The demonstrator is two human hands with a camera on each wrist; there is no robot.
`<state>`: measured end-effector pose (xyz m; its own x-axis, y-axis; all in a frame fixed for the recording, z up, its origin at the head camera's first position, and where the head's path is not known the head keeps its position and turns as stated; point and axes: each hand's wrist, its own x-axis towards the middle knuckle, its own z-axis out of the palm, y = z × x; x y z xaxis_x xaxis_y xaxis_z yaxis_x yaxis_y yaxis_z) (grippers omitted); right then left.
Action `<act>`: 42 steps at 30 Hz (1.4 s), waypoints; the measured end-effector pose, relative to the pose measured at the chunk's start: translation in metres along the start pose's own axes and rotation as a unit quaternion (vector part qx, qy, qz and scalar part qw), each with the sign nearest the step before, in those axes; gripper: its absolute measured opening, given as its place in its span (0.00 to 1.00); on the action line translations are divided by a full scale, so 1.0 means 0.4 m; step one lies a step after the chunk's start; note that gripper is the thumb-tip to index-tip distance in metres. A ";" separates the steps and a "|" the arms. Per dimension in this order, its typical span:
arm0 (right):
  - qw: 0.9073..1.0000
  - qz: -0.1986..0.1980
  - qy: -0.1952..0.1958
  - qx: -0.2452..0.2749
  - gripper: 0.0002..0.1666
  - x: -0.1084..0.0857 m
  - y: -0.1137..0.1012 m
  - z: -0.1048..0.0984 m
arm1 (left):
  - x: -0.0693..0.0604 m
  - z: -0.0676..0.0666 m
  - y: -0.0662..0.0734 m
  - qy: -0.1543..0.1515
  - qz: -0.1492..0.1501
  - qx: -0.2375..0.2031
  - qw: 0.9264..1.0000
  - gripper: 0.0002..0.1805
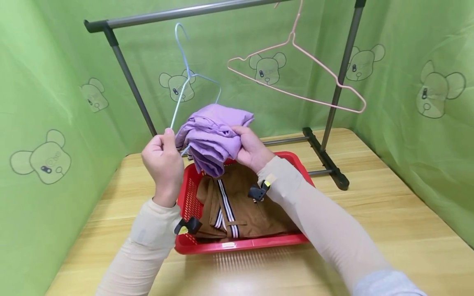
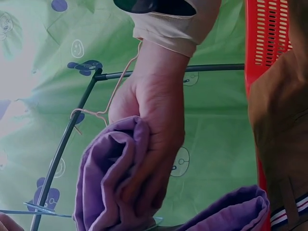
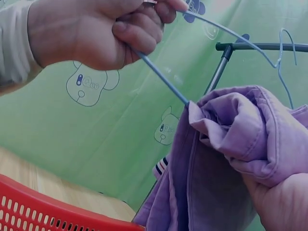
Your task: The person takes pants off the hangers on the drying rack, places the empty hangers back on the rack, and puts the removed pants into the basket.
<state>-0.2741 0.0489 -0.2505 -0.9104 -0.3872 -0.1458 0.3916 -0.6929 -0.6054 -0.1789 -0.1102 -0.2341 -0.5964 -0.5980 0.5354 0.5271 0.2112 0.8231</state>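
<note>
My left hand [image 1: 163,164] grips one end of a light blue wire hanger [image 1: 180,100], with its hook pointing up. A bunched purple garment [image 1: 214,129] lies around the hanger's lower part, and the blue wire runs into its folds in the right wrist view. With the thumb on top, my right hand [image 1: 253,150] holds the garment's right side; its fingers are partly tucked in the cloth in the left wrist view. Striped trim [image 3: 161,166] shows at the garment's edge. Both hands are above a red basket [image 1: 237,244] holding a brown garment [image 1: 252,209] with a striped band.
A dark metal clothes rack [image 1: 159,15] spans the back of the wooden table [image 1: 370,197]. From its rail hangs a pink wire hanger [image 1: 296,92] at the right. Green cloth walls [image 1: 44,82] with bear-like drawings enclose the table on the sides and back.
</note>
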 end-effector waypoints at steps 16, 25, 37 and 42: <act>1.000 0.002 0.006 -0.005 0.09 -0.017 -0.026 0.023 | -0.010 0.000 -0.018 -0.013 -0.011 0.036 0.999 0.26; 1.000 -0.004 -0.011 0.011 0.07 -0.025 -0.025 0.029 | -0.014 -0.006 -0.028 -0.025 -0.019 0.053 0.998 0.25; 0.999 -0.019 -0.028 0.021 0.08 -0.035 -0.022 0.038 | -0.020 -0.008 -0.050 -0.015 -0.012 0.070 0.997 0.24; 0.999 -0.023 -0.040 0.023 0.10 -0.039 -0.030 0.041 | -0.022 -0.009 -0.049 -0.013 -0.015 0.064 0.998 0.25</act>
<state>-0.2623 0.0533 -0.2281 -0.9145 -0.4008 -0.0547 0.3575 -0.7374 -0.5731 -0.1818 -0.1120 -0.2558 -0.6267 -0.5859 0.5137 0.4278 0.2922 0.8553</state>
